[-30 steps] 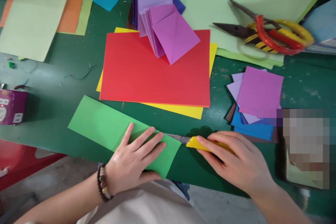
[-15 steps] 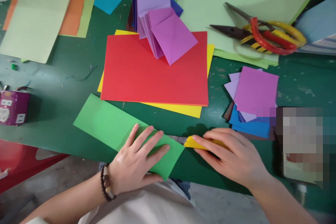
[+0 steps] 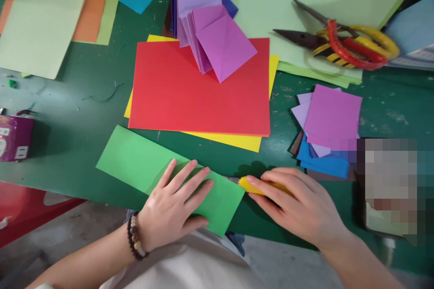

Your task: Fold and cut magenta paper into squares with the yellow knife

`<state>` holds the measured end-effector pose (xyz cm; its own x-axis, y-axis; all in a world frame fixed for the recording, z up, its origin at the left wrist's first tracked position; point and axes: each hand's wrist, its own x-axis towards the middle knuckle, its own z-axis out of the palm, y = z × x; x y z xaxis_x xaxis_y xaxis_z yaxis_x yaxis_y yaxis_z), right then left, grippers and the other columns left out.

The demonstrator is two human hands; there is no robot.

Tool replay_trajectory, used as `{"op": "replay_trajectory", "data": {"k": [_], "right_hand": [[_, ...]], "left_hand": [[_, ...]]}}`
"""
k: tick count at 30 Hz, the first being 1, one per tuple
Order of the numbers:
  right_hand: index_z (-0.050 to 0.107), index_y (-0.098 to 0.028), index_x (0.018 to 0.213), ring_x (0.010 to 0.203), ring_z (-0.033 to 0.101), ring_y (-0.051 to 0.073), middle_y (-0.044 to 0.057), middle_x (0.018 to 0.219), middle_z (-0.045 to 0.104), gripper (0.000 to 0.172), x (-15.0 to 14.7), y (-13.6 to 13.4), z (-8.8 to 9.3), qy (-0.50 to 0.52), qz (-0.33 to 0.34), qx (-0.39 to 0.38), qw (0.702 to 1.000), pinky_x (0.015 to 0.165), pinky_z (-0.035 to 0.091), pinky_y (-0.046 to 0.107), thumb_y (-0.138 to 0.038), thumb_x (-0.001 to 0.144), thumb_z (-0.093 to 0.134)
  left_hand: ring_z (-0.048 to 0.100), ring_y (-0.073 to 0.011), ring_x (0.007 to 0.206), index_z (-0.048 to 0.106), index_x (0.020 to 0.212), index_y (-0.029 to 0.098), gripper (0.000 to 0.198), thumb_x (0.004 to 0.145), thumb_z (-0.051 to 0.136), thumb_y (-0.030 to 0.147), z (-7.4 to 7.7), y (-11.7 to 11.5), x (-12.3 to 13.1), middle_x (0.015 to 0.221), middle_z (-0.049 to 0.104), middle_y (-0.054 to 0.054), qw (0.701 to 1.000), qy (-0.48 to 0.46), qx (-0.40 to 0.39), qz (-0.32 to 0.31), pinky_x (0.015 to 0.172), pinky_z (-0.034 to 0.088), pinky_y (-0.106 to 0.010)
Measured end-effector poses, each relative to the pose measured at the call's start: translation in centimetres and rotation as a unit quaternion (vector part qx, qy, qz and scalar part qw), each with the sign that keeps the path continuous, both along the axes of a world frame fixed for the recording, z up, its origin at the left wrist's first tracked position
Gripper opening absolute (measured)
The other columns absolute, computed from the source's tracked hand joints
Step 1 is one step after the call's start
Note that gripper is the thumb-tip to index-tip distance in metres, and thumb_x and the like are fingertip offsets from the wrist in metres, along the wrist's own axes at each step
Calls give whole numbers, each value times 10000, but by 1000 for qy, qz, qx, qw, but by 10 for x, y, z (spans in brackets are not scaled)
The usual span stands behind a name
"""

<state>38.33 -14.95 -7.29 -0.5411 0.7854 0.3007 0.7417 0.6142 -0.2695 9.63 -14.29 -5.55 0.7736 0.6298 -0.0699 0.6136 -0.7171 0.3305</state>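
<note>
A long strip of green paper (image 3: 132, 153) lies slantwise along the near side of the table. My left hand (image 3: 176, 203) rests flat on it with fingers spread. In my right hand (image 3: 298, 203) is a yellow utility knife (image 3: 251, 185), gripped by its handle. Its grey blade (image 3: 232, 179) points left at the strip's upper edge, near the right corner. Part of the blade seems hidden by the paper, and the fingers cover much of the handle.
Red sheets (image 3: 200, 99) lie over yellow sheets (image 3: 237, 141) just beyond the strip, topped by folded purple papers (image 3: 225, 45). Pliers (image 3: 298, 38) and scissors (image 3: 359, 47) sit on pale green sheets (image 3: 271, 0). Small purple squares (image 3: 334, 115) are at right, a purple box (image 3: 15, 137) at left.
The green strip has shifted slightly right and its right end reaches a little lower. My left hand sits slightly further left on it. My right hand and the knife have barely moved.
</note>
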Motion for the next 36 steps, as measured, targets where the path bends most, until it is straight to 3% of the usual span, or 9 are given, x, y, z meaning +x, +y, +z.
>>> {"op": "replay_trajectory", "data": {"k": [9, 17, 28, 31, 36], "right_hand": [[666, -190, 1100, 841, 618, 189, 59, 887, 653, 310, 1, -2, -2, -4, -17, 9, 1000, 738, 533, 329, -182, 794, 717], [642, -199, 1172, 860, 612, 200, 65, 918, 639, 405, 7, -7, -7, 12, -33, 5, 999, 766, 526, 351, -152, 778, 722], [657, -164, 1109, 842, 599, 194, 71, 895, 631, 362, 2, 0, -6, 19, -12, 17, 1000, 759, 517, 335, -158, 759, 748], [655, -163, 1110, 845, 598, 194, 70, 891, 632, 341, -4, 2, -5, 18, 0, 17, 1000, 756, 516, 329, -166, 777, 730], [648, -161, 1133, 857, 599, 201, 72, 898, 635, 333, -12, 7, -4, 14, 15, 18, 1000, 762, 524, 340, -138, 802, 682]], "left_hand": [[258, -299, 1438, 479, 1398, 185, 590, 931, 478, 546, -3, 1, -2, 1533, 388, -25, 1000, -10, -13, -5, 1203, -57, -513], [262, -290, 1439, 476, 1402, 190, 598, 927, 485, 553, -4, 1, -3, 1530, 395, -20, 1000, -19, -17, -1, 1209, -39, -503], [270, -299, 1441, 449, 1418, 192, 584, 931, 489, 513, -3, 0, -3, 1518, 403, -90, 999, -20, -30, 6, 1203, 44, -529], [306, -300, 1427, 437, 1420, 151, 614, 930, 487, 517, -3, 0, -3, 1487, 440, -119, 999, -26, -28, 13, 1204, 81, -526], [321, -288, 1419, 431, 1411, 83, 671, 928, 473, 546, -3, 0, -3, 1479, 453, -126, 999, -31, -23, 15, 1217, 43, -497]]}}
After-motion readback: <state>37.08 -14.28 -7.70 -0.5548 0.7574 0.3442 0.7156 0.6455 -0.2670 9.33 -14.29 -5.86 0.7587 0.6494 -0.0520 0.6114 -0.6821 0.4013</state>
